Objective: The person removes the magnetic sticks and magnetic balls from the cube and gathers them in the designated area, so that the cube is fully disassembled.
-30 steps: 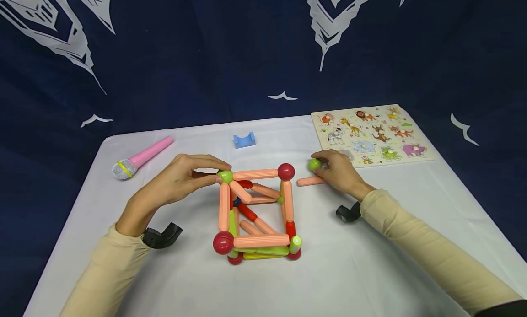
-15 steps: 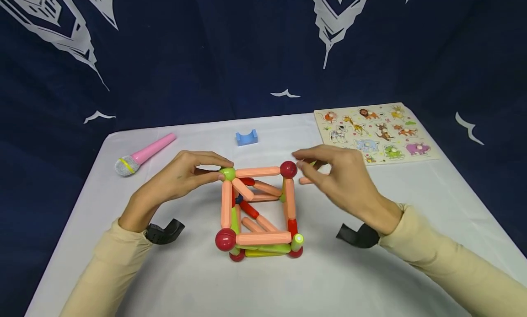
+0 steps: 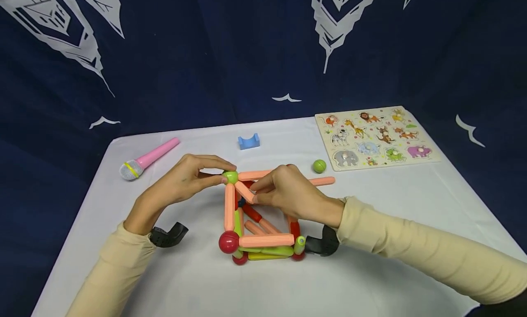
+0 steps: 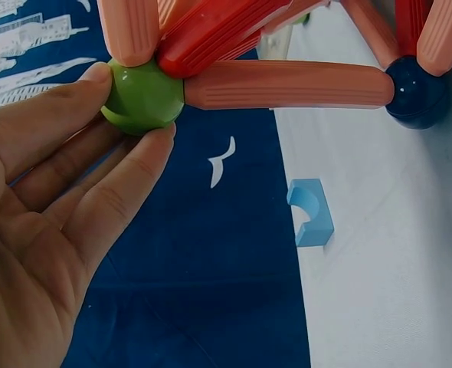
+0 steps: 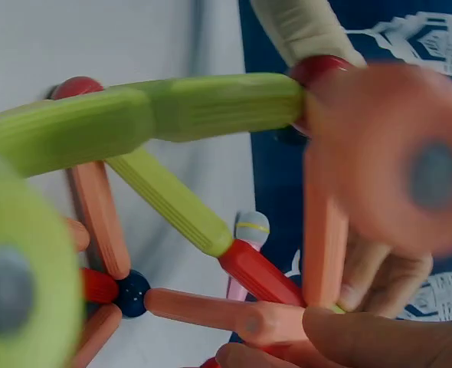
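A boxy frame of salmon, red and green magnetic rods [image 3: 266, 240] joined by balls stands mid-table. My left hand [image 3: 181, 182] pinches the green ball [image 3: 231, 177] at its upper far-left corner; the left wrist view shows thumb and fingertips around that ball [image 4: 144, 98]. My right hand [image 3: 294, 193] reaches over the frame and pinches the free end of a slanting salmon rod [image 3: 244, 191] that runs inward from the green ball. It hides most of the frame's upper right. In the right wrist view, its fingers [image 5: 394, 345] meet the rod's end [image 5: 268, 322].
Right of the frame lie a loose green ball [image 3: 319, 166] and a salmon rod [image 3: 323, 181]. Behind them is an animal puzzle board [image 3: 360, 145]. A blue notched block [image 3: 249, 142] sits at the back, a pink toy microphone [image 3: 150, 158] at the left.
My right hand has let go of the loose green ball on the table and moved left to the slanting rod. My left hand keeps its hold on the corner ball.
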